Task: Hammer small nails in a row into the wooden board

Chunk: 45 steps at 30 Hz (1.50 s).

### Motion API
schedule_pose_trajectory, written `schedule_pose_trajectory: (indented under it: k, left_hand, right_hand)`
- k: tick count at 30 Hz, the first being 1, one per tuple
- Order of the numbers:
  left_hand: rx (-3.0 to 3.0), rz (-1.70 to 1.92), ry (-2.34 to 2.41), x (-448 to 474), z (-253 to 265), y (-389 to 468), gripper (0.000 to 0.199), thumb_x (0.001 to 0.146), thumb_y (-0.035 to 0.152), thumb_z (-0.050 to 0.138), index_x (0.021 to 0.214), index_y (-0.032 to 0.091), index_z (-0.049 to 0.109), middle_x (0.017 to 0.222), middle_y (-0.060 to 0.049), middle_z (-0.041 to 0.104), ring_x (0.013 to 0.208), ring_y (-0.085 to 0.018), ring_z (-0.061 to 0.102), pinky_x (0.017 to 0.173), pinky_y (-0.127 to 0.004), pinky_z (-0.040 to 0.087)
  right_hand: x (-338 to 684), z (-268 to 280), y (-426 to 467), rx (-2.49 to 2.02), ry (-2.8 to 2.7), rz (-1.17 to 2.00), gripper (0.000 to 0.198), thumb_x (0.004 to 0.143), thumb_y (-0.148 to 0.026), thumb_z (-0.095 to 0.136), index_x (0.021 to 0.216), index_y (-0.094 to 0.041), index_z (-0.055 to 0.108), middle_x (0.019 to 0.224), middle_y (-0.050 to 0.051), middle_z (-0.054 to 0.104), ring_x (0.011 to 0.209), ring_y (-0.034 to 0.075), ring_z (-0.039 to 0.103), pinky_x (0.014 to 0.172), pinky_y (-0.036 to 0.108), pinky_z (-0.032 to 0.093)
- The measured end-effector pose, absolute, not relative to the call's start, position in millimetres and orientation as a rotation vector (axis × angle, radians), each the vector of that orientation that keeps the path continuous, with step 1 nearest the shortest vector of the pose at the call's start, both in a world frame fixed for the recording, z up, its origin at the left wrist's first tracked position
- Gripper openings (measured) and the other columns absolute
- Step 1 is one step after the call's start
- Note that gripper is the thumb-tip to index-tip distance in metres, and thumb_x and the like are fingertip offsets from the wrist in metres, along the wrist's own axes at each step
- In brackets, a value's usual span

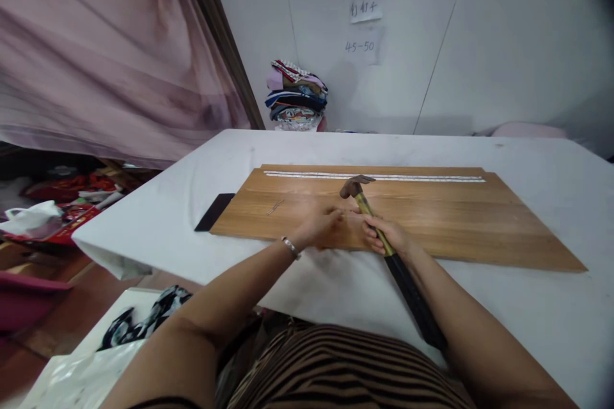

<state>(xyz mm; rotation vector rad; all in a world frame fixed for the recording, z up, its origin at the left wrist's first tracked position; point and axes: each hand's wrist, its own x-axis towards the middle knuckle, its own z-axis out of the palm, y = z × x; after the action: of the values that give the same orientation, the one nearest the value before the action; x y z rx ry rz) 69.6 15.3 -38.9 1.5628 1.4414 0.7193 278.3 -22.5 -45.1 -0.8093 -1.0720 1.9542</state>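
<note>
My right hand (387, 238) grips a claw hammer (407, 291) by the yellow part of its shaft, just above the black handle. The rusty head points away from me over the wooden board (470, 223). Close to it, above the board's near edge, my left hand (323, 225) has its fingertips pinched together; whatever they hold is too small to make out. A few thin nails (275, 207) appear to lie on the board to the left. Two white strips with markings (422, 178) run along the board's far side.
The board rests on a white table (173, 198), with a flat black object (213, 212) poking out under its left end. Folded clothes (297, 99) are stacked against the wall behind. A pink curtain (119, 45) hangs at left, and a low white surface (91, 370) stands near my left elbow.
</note>
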Motion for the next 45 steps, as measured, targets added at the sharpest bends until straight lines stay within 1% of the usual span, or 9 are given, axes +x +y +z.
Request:
schedule_pose_trajectory:
  k: [3, 8, 14, 18, 21, 24, 31, 41, 45]
  left_hand:
    - [1.656, 0.729, 1.726, 21.8, -35.1, 25.2, 0.023, 0.090, 0.028, 0.054, 0.078, 0.018, 0.070, 0.088, -0.006, 0.078, 0.084, -0.021, 0.071, 0.085, -0.033, 0.055]
    - [1.833, 0.702, 1.980, -7.5, -34.6, 41.9, 0.025, 0.094, 0.025, 0.051, 0.094, 0.019, 0.075, 0.104, -0.010, 0.080, 0.100, -0.024, 0.072, 0.092, -0.033, 0.053]
    - [2.090, 0.682, 1.906, 0.0, -47.6, 63.2, 0.030, 0.098, 0.022, 0.048, 0.113, 0.017, 0.074, 0.121, -0.013, 0.076, 0.115, -0.025, 0.069, 0.104, -0.036, 0.050]
    - [2.225, 0.613, 1.874, 6.4, -57.4, 81.8, 0.031, 0.102, 0.021, 0.044, 0.116, 0.016, 0.071, 0.128, -0.015, 0.072, 0.120, -0.025, 0.065, 0.109, -0.038, 0.047]
    - [2.293, 0.504, 1.907, 10.4, -64.3, 89.4, 0.027, 0.103, 0.026, 0.047, 0.115, 0.017, 0.069, 0.135, -0.015, 0.068, 0.127, -0.027, 0.060, 0.112, -0.041, 0.044]
    - [2.324, 0.463, 1.926, 12.2, -68.4, 90.1, 0.026, 0.103, 0.031, 0.050, 0.115, 0.018, 0.068, 0.136, -0.014, 0.067, 0.131, -0.027, 0.057, 0.114, -0.042, 0.041]
    - [2.334, 0.480, 1.933, 12.3, -70.3, 86.4, 0.027, 0.103, 0.032, 0.049, 0.116, 0.019, 0.068, 0.137, -0.014, 0.066, 0.134, -0.029, 0.054, 0.114, -0.043, 0.040]
    - [2.318, 0.322, 1.937, 14.9, -56.5, 99.5, 0.032, 0.102, 0.035, 0.045, 0.111, 0.019, 0.072, 0.130, -0.017, 0.066, 0.127, -0.034, 0.056, 0.111, -0.048, 0.042]
    - [2.319, 0.398, 1.950, 17.4, -57.2, 106.8, 0.034, 0.102, 0.033, 0.045, 0.121, 0.019, 0.069, 0.140, -0.016, 0.062, 0.135, -0.032, 0.051, 0.117, -0.048, 0.037]
  right_hand:
    - [272.1, -41.5, -28.3, -0.915, -1.107, 1.929, 0.059, 0.079, -0.048, 0.077, 0.127, -0.023, 0.053, 0.054, -0.014, 0.047, 0.032, 0.008, 0.036, 0.027, 0.017, 0.030]
    - [265.6, -44.8, -29.8, -1.018, -1.072, 1.896, 0.064, 0.076, -0.049, 0.077, 0.128, -0.023, 0.051, 0.052, -0.014, 0.047, 0.031, 0.009, 0.038, 0.027, 0.018, 0.028]
    - [268.1, -49.5, -29.3, -1.009, -1.026, 1.905, 0.060, 0.075, -0.047, 0.077, 0.124, -0.024, 0.052, 0.053, -0.014, 0.047, 0.032, 0.008, 0.035, 0.027, 0.017, 0.027]
    - [268.7, -50.7, -32.1, -1.033, -1.029, 1.878, 0.063, 0.071, -0.049, 0.079, 0.123, -0.023, 0.053, 0.055, -0.013, 0.050, 0.032, 0.007, 0.032, 0.026, 0.017, 0.026]
    - [269.0, -49.8, -35.3, -1.071, -1.031, 1.851, 0.064, 0.071, -0.050, 0.079, 0.123, -0.022, 0.054, 0.057, -0.012, 0.052, 0.031, 0.006, 0.034, 0.026, 0.017, 0.027]
    - [269.5, -48.4, -38.7, -1.083, -1.018, 1.856, 0.064, 0.071, -0.051, 0.079, 0.123, -0.022, 0.055, 0.057, -0.012, 0.052, 0.032, 0.005, 0.034, 0.027, 0.017, 0.028]
    - [268.6, -48.9, -44.2, -1.128, -0.984, 1.883, 0.060, 0.071, -0.049, 0.082, 0.118, -0.022, 0.058, 0.057, -0.012, 0.050, 0.032, 0.005, 0.034, 0.026, 0.016, 0.029]
    - [267.9, -48.0, -48.8, -1.116, -0.951, 1.860, 0.056, 0.073, -0.050, 0.081, 0.116, -0.023, 0.057, 0.056, -0.012, 0.048, 0.032, 0.005, 0.033, 0.025, 0.016, 0.031]
    - [267.9, -48.7, -50.5, -1.121, -0.936, 1.862, 0.060, 0.073, -0.050, 0.082, 0.120, -0.022, 0.057, 0.057, -0.012, 0.048, 0.032, 0.005, 0.033, 0.025, 0.016, 0.031]
